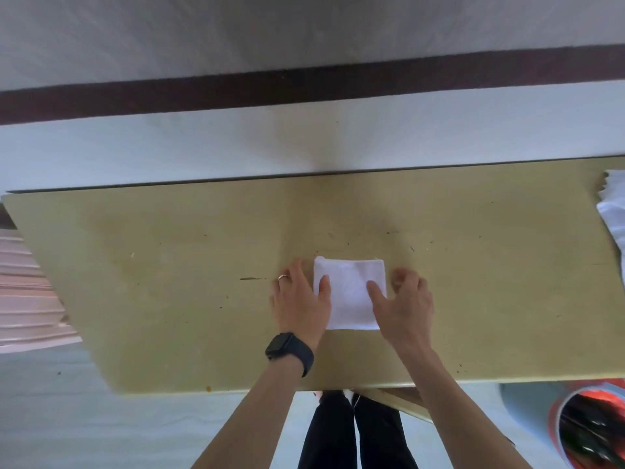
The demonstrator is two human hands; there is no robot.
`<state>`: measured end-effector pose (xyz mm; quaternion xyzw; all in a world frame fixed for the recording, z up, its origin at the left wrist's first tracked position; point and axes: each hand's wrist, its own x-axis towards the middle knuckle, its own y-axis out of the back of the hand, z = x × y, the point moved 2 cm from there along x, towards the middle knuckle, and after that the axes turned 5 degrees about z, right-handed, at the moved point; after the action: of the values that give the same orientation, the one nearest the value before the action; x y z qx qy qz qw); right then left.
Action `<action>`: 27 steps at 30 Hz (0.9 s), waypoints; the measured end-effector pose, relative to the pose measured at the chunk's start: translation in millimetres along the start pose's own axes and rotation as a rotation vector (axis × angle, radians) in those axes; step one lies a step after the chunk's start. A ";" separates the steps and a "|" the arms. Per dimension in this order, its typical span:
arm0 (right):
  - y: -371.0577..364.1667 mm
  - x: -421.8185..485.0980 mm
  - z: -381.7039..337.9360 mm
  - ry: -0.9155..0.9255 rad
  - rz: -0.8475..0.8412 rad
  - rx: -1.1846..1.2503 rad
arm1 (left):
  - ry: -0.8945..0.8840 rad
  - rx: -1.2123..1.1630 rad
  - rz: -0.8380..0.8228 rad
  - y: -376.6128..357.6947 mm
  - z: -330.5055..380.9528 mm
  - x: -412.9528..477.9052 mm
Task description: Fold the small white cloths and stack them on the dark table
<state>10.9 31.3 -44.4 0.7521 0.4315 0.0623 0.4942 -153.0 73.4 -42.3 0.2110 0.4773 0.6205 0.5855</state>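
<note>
A small white cloth [349,292], folded into a near square, lies flat on the yellowish table [169,282] near its middle. My left hand [299,301], with a ring and a black watch on the wrist, rests at the cloth's left edge, thumb on top of the fabric and fingers straight on the table. My right hand [404,301] lies at the cloth's right edge, thumb pressing on the fabric, the other fingers curled down beside it. More white cloths [614,211] lie in a loose heap at the table's far right edge, cut off by the frame.
A white wall with a dark band [304,82] runs behind the table's far edge. Pinkish slatted furniture [30,292] stands at the left. A round red-rimmed container [588,428] sits on the floor at lower right. My dark trousers [355,434] show below the near edge.
</note>
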 end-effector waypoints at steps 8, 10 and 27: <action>-2.9 14.2 -22.0 -0.273 -0.213 0.096 | 0.312 0.082 -0.176 0.3 21.2 15.6; -1.7 15.9 -20.4 -0.270 -0.254 0.147 | 0.339 0.013 -0.228 5.5 22.0 17.7; 191.0 -76.9 -115.3 0.405 -0.258 0.566 | -0.163 -0.736 -0.171 230.8 48.5 -71.2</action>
<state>15.5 29.7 191.5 0.7709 0.6120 0.0251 0.1749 -218.3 56.7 194.6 -0.0051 0.1904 0.6805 0.7076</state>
